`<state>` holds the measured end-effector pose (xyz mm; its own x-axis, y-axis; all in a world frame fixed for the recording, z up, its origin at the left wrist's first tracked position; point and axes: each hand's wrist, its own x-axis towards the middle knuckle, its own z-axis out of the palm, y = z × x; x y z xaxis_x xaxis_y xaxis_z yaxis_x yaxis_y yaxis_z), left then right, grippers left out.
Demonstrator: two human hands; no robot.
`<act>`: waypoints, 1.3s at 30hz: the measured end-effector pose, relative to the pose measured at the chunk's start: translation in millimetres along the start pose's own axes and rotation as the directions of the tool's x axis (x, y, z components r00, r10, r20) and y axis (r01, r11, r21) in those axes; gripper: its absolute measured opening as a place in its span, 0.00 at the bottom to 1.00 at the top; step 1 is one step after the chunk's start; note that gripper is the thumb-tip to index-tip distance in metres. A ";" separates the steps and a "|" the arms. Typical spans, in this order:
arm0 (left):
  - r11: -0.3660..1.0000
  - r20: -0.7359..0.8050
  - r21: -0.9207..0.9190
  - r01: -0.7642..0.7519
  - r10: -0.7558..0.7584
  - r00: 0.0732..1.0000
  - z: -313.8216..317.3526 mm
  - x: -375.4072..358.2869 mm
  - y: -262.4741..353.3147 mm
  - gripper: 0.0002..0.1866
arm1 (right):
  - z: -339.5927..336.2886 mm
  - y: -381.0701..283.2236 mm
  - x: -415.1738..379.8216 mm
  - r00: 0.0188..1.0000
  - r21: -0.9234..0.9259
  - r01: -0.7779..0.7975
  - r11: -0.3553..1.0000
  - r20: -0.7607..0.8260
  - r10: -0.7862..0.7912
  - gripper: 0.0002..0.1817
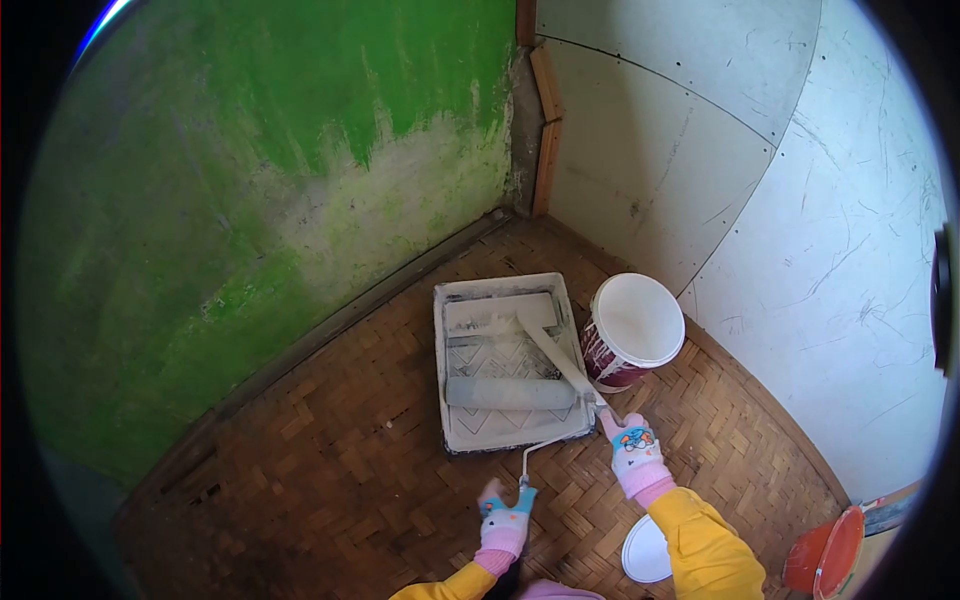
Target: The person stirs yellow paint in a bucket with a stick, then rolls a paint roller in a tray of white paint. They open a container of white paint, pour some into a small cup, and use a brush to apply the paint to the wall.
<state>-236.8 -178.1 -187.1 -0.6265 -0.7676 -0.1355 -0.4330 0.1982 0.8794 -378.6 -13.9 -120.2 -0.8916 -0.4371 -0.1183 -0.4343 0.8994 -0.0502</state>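
Observation:
A white-coated paint tray point(441, 345) lies on the woven floor, with pale paint inside. A paint roller point(510, 394) rests across it; its bent wire frame runs toward me. My left hand point(507, 520), in a pink and blue glove, is closed on the roller's handle below the tray. A long paint-covered brush or stick point(552, 352) slants over the tray. My right hand point(636, 452), in a similar glove, is closed at its lower end, by the tray's right corner. The fingertips there are small and partly hidden.
A white-rimmed paint bucket point(612, 372) stands right of the tray. A round white lid point(647, 550) lies by my right sleeve. An orange bucket point(825, 555) is at the lower right. A green, peeling wall point(270, 200) and a pale panel wall point(820, 270) meet in the corner.

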 end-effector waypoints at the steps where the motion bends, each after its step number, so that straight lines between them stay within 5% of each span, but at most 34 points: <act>1: 0.984 0.260 0.117 0.136 -0.162 0.952 -7.0 -2.0 4.9 0.29 | -1.7 2.4 -3.8 1.000 -0.008 0.026 1.000 -0.006 -0.026 0.34; 3: 0.932 0.570 0.263 0.251 -0.360 0.739 -8.9 -2.5 6.2 0.24 | -13.2 6.8 -15.4 0.999 -0.030 0.038 0.999 0.005 -0.038 0.33; 4: 0.932 0.573 0.262 0.249 -0.358 0.737 -5.5 -3.0 1.4 0.24 | -18.7 10.6 -21.7 0.999 -0.055 0.046 0.997 0.018 -0.045 0.32; 6: 0.789 0.637 -0.053 0.612 -0.446 0.629 2.6 -5.3 -7.9 0.20 | -34.8 17.8 -33.8 0.997 -0.109 0.065 0.992 0.037 -0.062 0.31; 10: 0.808 0.648 -0.054 0.587 -0.419 0.636 3.3 -5.7 -17.1 0.16 | -106.9 15.7 -62.6 0.990 -0.118 0.052 0.992 0.136 -0.035 0.31; 12: 0.936 0.580 0.018 0.350 -0.295 0.759 9.8 -4.5 -39.3 0.18 | -123.9 18.8 -69.7 0.977 -0.023 -0.057 0.998 0.205 0.060 0.30; 13: 0.939 0.589 0.018 0.344 -0.288 0.755 10.2 -5.0 -41.4 0.18 | -117.2 25.9 -77.6 0.999 0.043 -0.011 0.999 0.045 0.009 0.28; 14: 0.995 0.337 0.101 -0.021 -0.014 0.941 6.6 -6.4 -36.1 0.20 | -111.4 31.0 -79.9 0.999 0.040 -0.021 0.999 0.042 0.019 0.28; 15: 0.899 0.095 0.272 -0.344 0.330 0.939 3.3 -8.8 -29.1 0.22 | -105.9 35.6 -79.8 0.999 0.250 -0.030 0.968 -0.005 0.032 0.26; 16: 0.898 0.097 0.266 -0.350 0.336 0.937 0.6 -11.1 -20.5 0.22 | -104.2 38.6 -79.8 0.997 0.450 -0.023 0.893 -0.051 0.052 0.24; 17: 0.952 0.084 0.076 -0.297 0.291 0.953 -6.7 -11.6 -2.2 0.22 | -108.2 36.5 -78.8 0.997 0.450 -0.025 0.893 -0.055 0.056 0.24; 19: 0.958 0.144 -0.188 -0.218 0.247 0.958 -23.4 -12.7 36.3 0.20 | -122.8 27.0 -74.1 0.934 0.929 -0.331 0.164 0.297 0.200 0.21; 20: 0.956 0.144 -0.188 -0.227 0.255 0.956 -21.1 -13.6 37.2 0.20 | -129.6 26.7 -73.5 0.935 0.932 -0.324 0.160 0.291 0.202 0.21; 22: 0.948 0.425 -0.316 0.043 0.101 0.899 -13.7 -18.0 37.4 0.17 | -141.6 26.9 -74.8 0.925 0.941 -0.333 -0.053 0.338 0.174 0.21; 24: 0.944 0.488 -0.325 0.062 0.111 0.866 0.0 -17.9 41.3 0.16 | -145.3 35.4 -80.6 0.912 0.931 -0.347 -0.117 0.364 0.188 0.21; 26: 0.905 0.649 -0.330 0.270 0.010 0.761 12.9 -16.4 51.8 0.16 | -150.8 41.7 -88.3 0.898 0.916 -0.359 -0.177 0.391 0.202 0.21; 31: 0.801 0.786 -0.323 0.504 -0.070 0.615 33.6 -20.4 93.4 0.16 | -155.6 72.6 -119.3 0.892 0.896 -0.240 -0.373 0.356 0.280 0.20; 33: 0.788 0.797 -0.317 0.528 -0.080 0.599 42.0 -21.7 97.9 0.15 | -158.4 82.9 -126.9 0.881 0.860 -0.147 -0.488 0.339 0.331 0.19; 39: 0.678 0.786 -0.367 0.637 -0.141 0.602 77.5 -11.0 109.3 0.18 | -153.9 113.6 -132.3 0.855 0.836 -0.084 -0.543 0.340 0.392 0.19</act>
<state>-327.4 -100.7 -124.9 -0.8257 -0.0109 -0.5640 -0.4551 -0.5781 0.6773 -329.8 145.0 42.3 -0.8887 -0.0189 -0.4581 0.4175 -0.4463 -0.7915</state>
